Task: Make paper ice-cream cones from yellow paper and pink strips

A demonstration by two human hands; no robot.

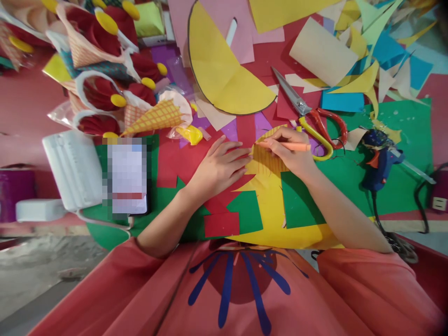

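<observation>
My right hand (pixel 292 154) is closed around an orange marker (pixel 298 146). The marker's tip rests near the edge of a yellow paper piece (pixel 266 163) covered with drawn lines. Flat on the red and yellow paper lies my left hand (pixel 224 164), fingers stretched out, their tips touching the lined piece's left side. Scissors (pixel 304 108) with one red and one yellow handle loop lie just beyond my right hand. A big yellow paper shape (pixel 220 70) with a dark curved outline lies farther back.
Paper cones (pixel 156 116) crowd the back left, near a phone (pixel 128 175) and a white device (pixel 73 170). At right are a blue glue gun (pixel 380 168) with its cord and a rolled cream paper (pixel 324 51). Coloured scraps (pixel 387 46) cover the back right.
</observation>
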